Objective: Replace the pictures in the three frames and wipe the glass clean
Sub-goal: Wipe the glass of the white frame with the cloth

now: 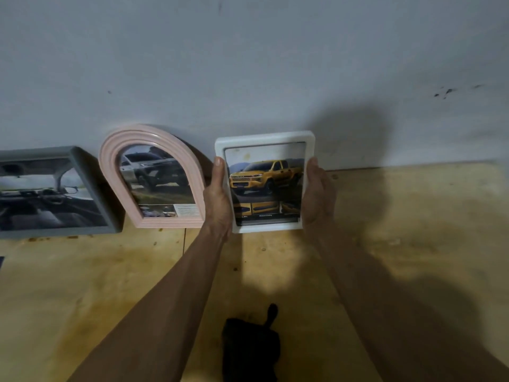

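Black cloth (249, 346) lies before white frame (264, 139) (yellow pickup).

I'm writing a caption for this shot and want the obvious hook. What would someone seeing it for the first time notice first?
The white frame with its bright yellow pickup picture, held upright at centre between the left hand and right hand, against the grey wall. Next, the pink arched frame leaning on the wall to its left, beside a grey frame. A black cloth lies on the wooden surface below.
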The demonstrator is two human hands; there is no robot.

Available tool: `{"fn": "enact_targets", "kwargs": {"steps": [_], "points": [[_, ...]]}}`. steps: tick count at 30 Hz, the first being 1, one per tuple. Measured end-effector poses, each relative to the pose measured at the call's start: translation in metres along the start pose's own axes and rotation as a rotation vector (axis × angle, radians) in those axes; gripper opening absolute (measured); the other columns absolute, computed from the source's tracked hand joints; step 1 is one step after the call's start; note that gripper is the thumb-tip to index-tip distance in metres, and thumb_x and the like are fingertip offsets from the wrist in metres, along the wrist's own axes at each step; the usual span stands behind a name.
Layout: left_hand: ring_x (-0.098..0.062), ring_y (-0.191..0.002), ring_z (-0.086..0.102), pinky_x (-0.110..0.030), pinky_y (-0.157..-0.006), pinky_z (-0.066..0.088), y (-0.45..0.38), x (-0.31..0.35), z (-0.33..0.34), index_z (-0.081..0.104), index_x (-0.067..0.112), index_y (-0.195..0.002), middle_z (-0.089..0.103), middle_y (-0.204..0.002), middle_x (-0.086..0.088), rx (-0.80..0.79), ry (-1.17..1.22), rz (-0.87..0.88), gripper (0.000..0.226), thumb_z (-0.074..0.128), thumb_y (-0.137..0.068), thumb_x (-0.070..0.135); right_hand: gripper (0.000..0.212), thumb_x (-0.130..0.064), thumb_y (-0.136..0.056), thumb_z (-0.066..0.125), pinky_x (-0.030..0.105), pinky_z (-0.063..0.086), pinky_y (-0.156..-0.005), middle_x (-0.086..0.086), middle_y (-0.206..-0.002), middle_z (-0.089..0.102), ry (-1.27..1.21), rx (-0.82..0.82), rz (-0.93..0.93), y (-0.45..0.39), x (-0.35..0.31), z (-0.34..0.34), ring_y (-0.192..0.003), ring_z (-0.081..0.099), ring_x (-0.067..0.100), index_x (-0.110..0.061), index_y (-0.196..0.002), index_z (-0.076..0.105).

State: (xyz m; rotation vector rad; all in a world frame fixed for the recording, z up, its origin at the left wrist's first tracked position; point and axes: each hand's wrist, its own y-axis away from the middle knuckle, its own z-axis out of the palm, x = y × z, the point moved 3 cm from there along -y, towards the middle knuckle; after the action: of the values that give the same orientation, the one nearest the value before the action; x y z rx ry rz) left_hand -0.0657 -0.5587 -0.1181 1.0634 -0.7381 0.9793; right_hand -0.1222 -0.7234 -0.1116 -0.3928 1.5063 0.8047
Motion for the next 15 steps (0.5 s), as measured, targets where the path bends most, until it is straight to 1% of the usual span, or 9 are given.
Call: {"fn": "enact_targets", "kwargs": {"steps": [1, 2, 3, 4, 6, 7, 9, 12, 15], "points": [[-0.05, -0.111, 0.062, -0.068, -0.101, 0.044, -0.001, -0.002, 0.0, 0.071, 0.004, -0.106, 0.065, -0.112, -0.031, 0.004, 0.0, 0.01, 0.066, 0.051, -0.091, 0.066, 0.06, -0.054, -0.091, 0.051, 0.041, 0.044, -0.073, 0.013, -0.079, 0.058, -0.018, 0.002, 0.011, -0.002, 0.003, -0.001, -0.078, 0.053, 0.018, 0.006, -0.088, 0.057], [-0.054, -0.113, 0.059, -0.07, -0.101, 0.042, -0.003, -0.004, 0.0, 0.07, 0.003, -0.107, 0.063, -0.114, -0.033, 0.006, -0.004, 0.015, 0.07, 0.056, -0.087, 0.069, 0.06, -0.057, -0.089, 0.052, 0.045, 0.047, -0.074, 0.018, -0.08, 0.059, -0.027, -0.005, 0.019, -0.004, 0.005, -0.001, -0.08, 0.055, 0.021, 0.002, -0.088, 0.058], [-0.056, -0.114, 0.057, -0.072, -0.101, 0.041, -0.004, -0.005, 0.001, 0.069, 0.001, -0.109, 0.061, -0.116, -0.035, 0.005, -0.007, 0.017, 0.075, 0.06, -0.083, 0.071, 0.059, -0.058, -0.089, 0.051, 0.05, 0.051, -0.076, 0.024, -0.085, 0.062, -0.034, -0.016, 0.031, -0.004, 0.005, -0.002, -0.083, 0.059, 0.026, 0.0, -0.088, 0.061], [-0.057, -0.115, 0.056, -0.073, -0.102, 0.039, -0.005, -0.007, 0.001, 0.068, 0.0, -0.111, 0.06, -0.119, -0.037, 0.0, -0.007, 0.013, 0.079, 0.063, -0.08, 0.072, 0.055, -0.056, -0.09, 0.051, 0.052, 0.053, -0.079, 0.026, -0.092, 0.064, -0.05, -0.025, 0.041, -0.004, 0.004, -0.003, -0.087, 0.063, 0.031, -0.003, -0.088, 0.066], [-0.055, -0.118, 0.056, -0.074, -0.103, 0.037, -0.005, -0.011, 0.001, 0.065, -0.004, -0.118, 0.057, -0.125, -0.039, -0.008, -0.003, -0.001, 0.086, 0.066, -0.078, 0.073, 0.046, -0.048, -0.093, 0.047, 0.048, 0.057, -0.081, 0.023, -0.101, 0.068, -0.105, -0.051, 0.051, -0.003, 0.005, -0.005, -0.098, 0.065, 0.037, -0.01, -0.097, 0.072], [-0.055, -0.118, 0.056, -0.073, -0.104, 0.037, -0.004, -0.013, 0.0, 0.064, -0.006, -0.12, 0.057, -0.126, -0.039, -0.004, -0.007, 0.003, 0.088, 0.066, -0.078, 0.072, 0.045, -0.046, -0.094, 0.046, 0.047, 0.057, -0.081, 0.022, -0.104, 0.068, -0.125, -0.065, 0.057, -0.002, 0.008, -0.006, -0.101, 0.065, 0.038, -0.01, -0.102, 0.072], [-0.056, -0.117, 0.056, -0.074, -0.102, 0.038, -0.002, -0.015, -0.003, 0.066, -0.006, -0.116, 0.058, -0.122, -0.039, 0.001, -0.03, 0.028, 0.086, 0.066, -0.078, 0.072, 0.043, -0.044, -0.094, 0.046, 0.047, 0.057, -0.083, 0.023, -0.107, 0.067, -0.155, -0.055, 0.063, 0.001, 0.013, -0.009, -0.104, 0.064, 0.039, -0.012, -0.104, 0.072], [-0.056, -0.114, 0.058, -0.072, -0.101, 0.041, 0.003, -0.015, -0.004, 0.066, -0.008, -0.115, 0.061, -0.117, -0.037, 0.035, -0.051, 0.041, 0.09, 0.067, -0.075, 0.073, 0.044, -0.048, -0.092, 0.05, 0.059, 0.052, -0.089, 0.025, -0.109, 0.067, -0.166, -0.046, 0.074, 0.003, 0.019, -0.011, -0.108, 0.061, 0.043, -0.014, -0.105, 0.074], [-0.054, -0.115, 0.058, -0.068, -0.102, 0.043, 0.006, -0.014, -0.005, 0.058, -0.014, -0.122, 0.062, -0.116, -0.035, 0.061, -0.062, 0.074, 0.099, 0.067, -0.076, 0.072, 0.044, -0.047, -0.092, 0.051, 0.064, 0.051, -0.085, 0.029, -0.107, 0.065, -0.2, -0.05, 0.063, 0.003, 0.019, -0.01, -0.106, 0.06, 0.048, -0.011, -0.103, 0.074]]}}
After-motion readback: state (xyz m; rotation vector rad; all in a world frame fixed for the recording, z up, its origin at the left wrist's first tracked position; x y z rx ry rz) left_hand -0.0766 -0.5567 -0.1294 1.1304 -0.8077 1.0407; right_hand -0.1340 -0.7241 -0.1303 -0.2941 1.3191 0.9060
